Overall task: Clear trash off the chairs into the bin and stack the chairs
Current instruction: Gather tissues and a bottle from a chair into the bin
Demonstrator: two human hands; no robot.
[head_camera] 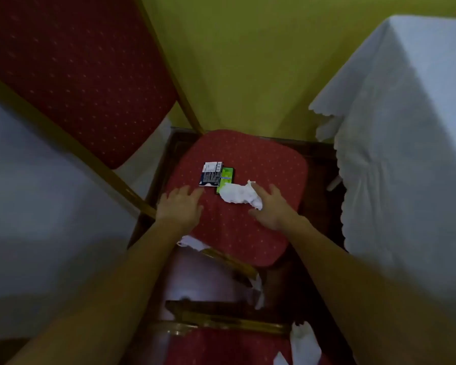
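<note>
A red padded chair seat (237,233) with a gold frame lies below me, its red backrest (71,67) rising at the upper left. On the seat lie a dark blue and white wrapper (211,174), a green pack (226,179) and a crumpled white tissue (241,195). My left hand (181,205) hovers flat and open just left of the wrapper, fingers spread. My right hand (273,205) is open at the tissue's right edge, fingers touching or just over it. Neither hand holds anything.
Tables draped in white cloth stand at the right (406,127) and left (37,180). A yellow-green wall (248,61) is behind. A second red chair (221,346) sits close below, with white tissue pieces (304,341) on it. Dark wooden floor shows around the seat.
</note>
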